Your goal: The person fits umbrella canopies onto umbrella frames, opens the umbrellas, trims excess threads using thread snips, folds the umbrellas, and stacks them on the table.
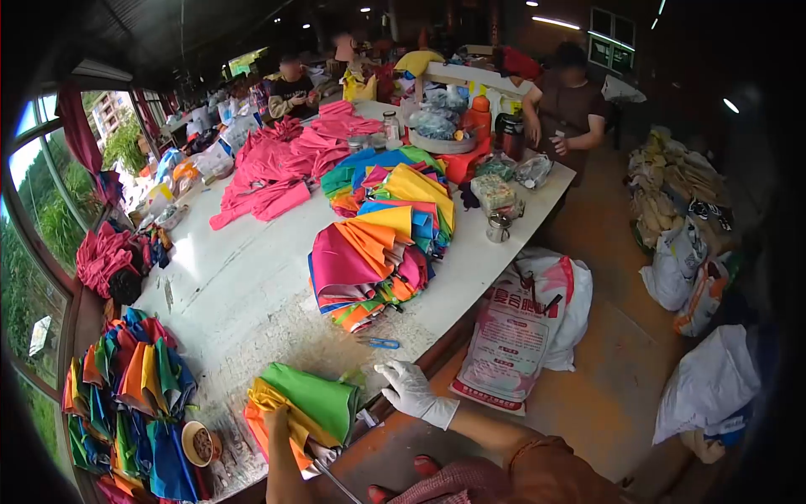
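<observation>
A multicoloured umbrella (323,403) with green, yellow and orange panels lies at the table's near edge, its metal shaft (336,482) pointing down towards me. My left hand (274,420) grips the yellow and orange fabric; its fingertips are partly hidden in the folds. Just right of the green panel, my right hand (417,395) wears a white glove and holds nothing, with thumb and fingers apart. A blue-handled tool (379,343), perhaps a small cutter, lies on the table beyond it.
Folded rainbow umbrellas (369,252) are heaped mid-table, with more (134,403) at left beside a small bowl (200,443). Pink fabric (277,164) lies farther back. A printed sack (512,336) stands right of the table. One co-worker (571,109) stands at the far right corner.
</observation>
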Action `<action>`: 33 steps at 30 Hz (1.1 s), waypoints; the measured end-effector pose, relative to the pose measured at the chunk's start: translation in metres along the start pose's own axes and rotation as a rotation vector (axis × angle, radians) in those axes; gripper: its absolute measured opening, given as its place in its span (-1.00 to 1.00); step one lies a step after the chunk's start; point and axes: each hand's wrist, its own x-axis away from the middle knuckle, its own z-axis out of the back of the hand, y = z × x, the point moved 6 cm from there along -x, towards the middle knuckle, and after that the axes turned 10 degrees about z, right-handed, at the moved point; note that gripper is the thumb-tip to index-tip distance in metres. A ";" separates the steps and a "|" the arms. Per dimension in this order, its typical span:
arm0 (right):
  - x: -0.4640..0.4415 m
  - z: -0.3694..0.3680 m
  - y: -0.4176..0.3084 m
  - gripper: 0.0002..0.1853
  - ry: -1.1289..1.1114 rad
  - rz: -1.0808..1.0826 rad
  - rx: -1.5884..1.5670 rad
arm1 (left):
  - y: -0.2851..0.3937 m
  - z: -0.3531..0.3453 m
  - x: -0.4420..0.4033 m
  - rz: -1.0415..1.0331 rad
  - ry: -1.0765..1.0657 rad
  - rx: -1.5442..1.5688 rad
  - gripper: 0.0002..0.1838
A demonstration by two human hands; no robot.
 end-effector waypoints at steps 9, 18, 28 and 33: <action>0.158 0.061 0.053 -0.58 -0.189 -0.443 0.122 | 0.379 0.213 0.224 -1.173 0.755 0.390 -0.53; 0.027 0.076 -0.028 -0.61 0.138 -0.021 -0.221 | 0.112 -0.003 0.097 -1.003 0.054 0.034 -0.46; -0.096 0.175 -0.145 -0.74 -0.067 0.530 -0.864 | 0.119 -0.013 0.333 -0.527 -1.071 -0.073 -0.27; -0.098 0.138 -0.122 -0.81 -0.008 0.250 -0.742 | 0.103 -0.001 0.318 -0.381 -0.947 -0.303 -0.25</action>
